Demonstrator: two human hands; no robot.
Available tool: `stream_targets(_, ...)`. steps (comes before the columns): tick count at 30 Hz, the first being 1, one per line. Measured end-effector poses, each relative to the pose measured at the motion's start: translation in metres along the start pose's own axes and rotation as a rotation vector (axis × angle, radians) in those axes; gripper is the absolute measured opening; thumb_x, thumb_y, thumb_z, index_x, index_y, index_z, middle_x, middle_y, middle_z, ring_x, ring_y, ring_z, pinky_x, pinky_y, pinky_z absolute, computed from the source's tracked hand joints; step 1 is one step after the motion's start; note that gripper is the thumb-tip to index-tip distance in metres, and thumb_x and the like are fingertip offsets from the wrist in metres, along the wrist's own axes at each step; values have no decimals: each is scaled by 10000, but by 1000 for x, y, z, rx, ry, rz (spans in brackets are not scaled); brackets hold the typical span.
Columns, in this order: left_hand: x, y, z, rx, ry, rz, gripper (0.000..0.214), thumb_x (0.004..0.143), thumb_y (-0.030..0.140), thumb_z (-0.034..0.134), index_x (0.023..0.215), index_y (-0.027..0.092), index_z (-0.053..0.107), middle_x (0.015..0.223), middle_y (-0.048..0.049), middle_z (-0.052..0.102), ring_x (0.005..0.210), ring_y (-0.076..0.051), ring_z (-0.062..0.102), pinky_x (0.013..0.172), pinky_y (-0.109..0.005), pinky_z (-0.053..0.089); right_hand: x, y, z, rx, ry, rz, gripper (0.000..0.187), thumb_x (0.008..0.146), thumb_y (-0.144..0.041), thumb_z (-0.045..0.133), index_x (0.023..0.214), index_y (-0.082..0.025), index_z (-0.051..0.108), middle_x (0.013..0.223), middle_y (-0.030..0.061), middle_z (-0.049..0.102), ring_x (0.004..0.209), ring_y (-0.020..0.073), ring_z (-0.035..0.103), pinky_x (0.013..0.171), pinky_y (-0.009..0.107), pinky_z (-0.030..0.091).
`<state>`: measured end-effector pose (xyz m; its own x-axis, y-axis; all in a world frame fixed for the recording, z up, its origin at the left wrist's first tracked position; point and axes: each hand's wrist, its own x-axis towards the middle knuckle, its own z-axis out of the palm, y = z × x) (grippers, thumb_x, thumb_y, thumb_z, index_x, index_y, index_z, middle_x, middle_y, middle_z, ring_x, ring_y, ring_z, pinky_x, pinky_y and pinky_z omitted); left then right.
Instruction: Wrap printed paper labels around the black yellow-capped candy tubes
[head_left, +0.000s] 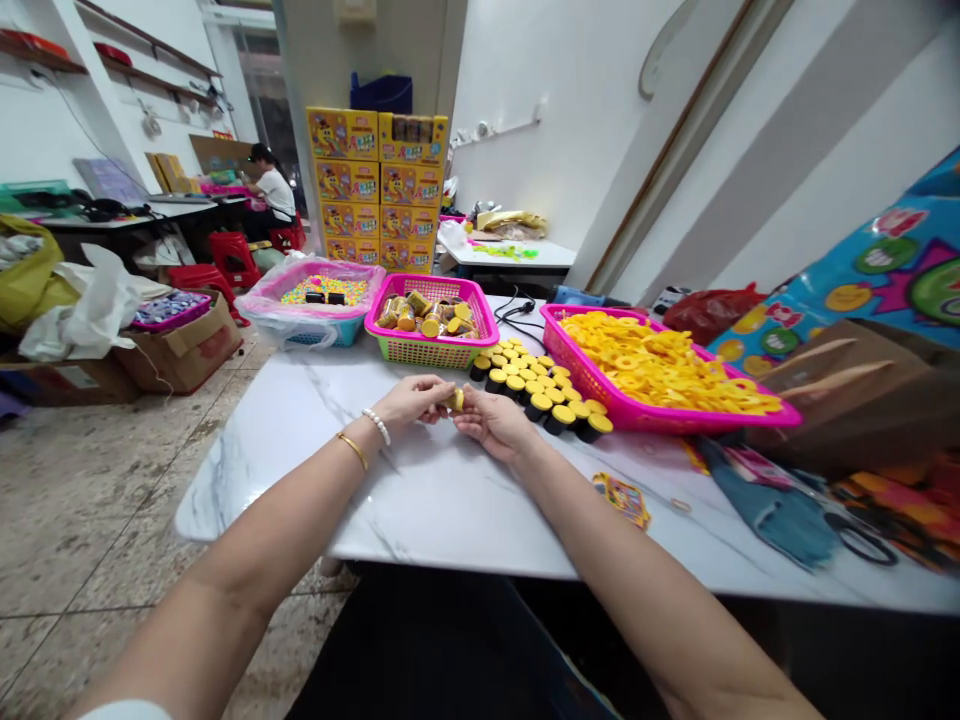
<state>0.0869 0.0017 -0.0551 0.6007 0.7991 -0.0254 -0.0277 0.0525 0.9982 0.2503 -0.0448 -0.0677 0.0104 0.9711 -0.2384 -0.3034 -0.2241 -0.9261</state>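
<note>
Over the white marbled table, my left hand [414,402] and my right hand [496,422] meet, fingers closed on a small yellow-lidded jar [457,400]. Fingers hide most of its body. Right beside my right hand stand rows of black jars with yellow lids [559,417], upright and close together. Behind my hands, a pink and green basket [431,350] holds labelled jars with yellow lids [431,327]. To its left, a plastic-lined basin [259,305] contains small colourful pellets [319,287] and two black jars.
A pink basket [600,385] of yellow plastic ring pieces [660,360] is at right. Printed cards [622,498], scissors [859,538] and a blue cloth [772,510] lie nearer. Stacked yellow cartons [379,190] rise behind the table. A person [274,190] sits far left.
</note>
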Motion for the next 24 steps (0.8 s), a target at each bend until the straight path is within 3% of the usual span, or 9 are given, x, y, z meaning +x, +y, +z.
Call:
stream_targets(3, 1, -1, 2, -69, -2, -117, 535, 733, 668, 666, 719, 140, 582, 493, 10, 526, 361, -51, 363, 385, -207, 222, -2, -4, -5, -20, -88, -45, 354, 747, -468, 786, 825, -145, 661, 712, 60, 723, 572, 136, 693, 540, 227, 604)
stream_targets(6, 2, -3, 3, -24, 46, -206, 591, 768, 725, 578, 716, 136, 588, 440, 10, 500, 309, -56, 320, 356, -220, 162, -7, -8, -8, -62, -171, -154, 421, 658, -367, 860, 994, -196, 675, 849, 25, 743, 681, 142, 722, 644, 264, 623)
stream_targets(8, 1, -4, 3, -72, 20, -213, 613, 758, 748, 565, 734, 136, 590, 454, 3, 523, 312, -59, 346, 359, -215, 185, -10, -9, -8, -83, -188, -206, 455, 601, -325, 889, 991, -197, 693, 827, 13, 742, 678, 136, 714, 660, 269, 622)
stream_targets(11, -1, -3, 4, -202, -78, -166, 602, 683, 719, 675, 803, 133, 609, 546, -13, 592, 381, -65, 444, 404, -200, 281, -10, -7, -6, -30, -101, -289, 412, 544, -351, 909, 858, -200, 690, 693, -18, 711, 570, 120, 674, 550, 244, 602)
stream_targets(15, -2, -2, 5, -230, -82, -152, 569, 661, 658, 741, 769, 113, 618, 506, 41, 486, 399, -38, 385, 409, -182, 242, -7, -4, -6, -16, -57, -312, 410, 569, -424, 886, 849, -217, 670, 624, -49, 662, 455, 83, 596, 401, 185, 525)
stream_targets(20, -1, -1, 2, -291, -40, -104, 517, 642, 574, 801, 775, 108, 620, 588, 3, 554, 462, -50, 460, 434, -177, 328, -9, -5, -6, -84, -84, -298, 417, 592, -404, 873, 913, -215, 685, 716, -36, 696, 522, 85, 641, 509, 213, 585)
stream_targets(24, -2, 3, 1, -413, -82, -120, 422, 647, 447, 840, 745, 111, 605, 599, 8, 555, 432, -21, 397, 378, -150, 227, -14, -5, -5, -150, -101, -344, 407, 603, -391, 867, 937, -212, 721, 783, 0, 734, 606, 153, 709, 604, 310, 629)
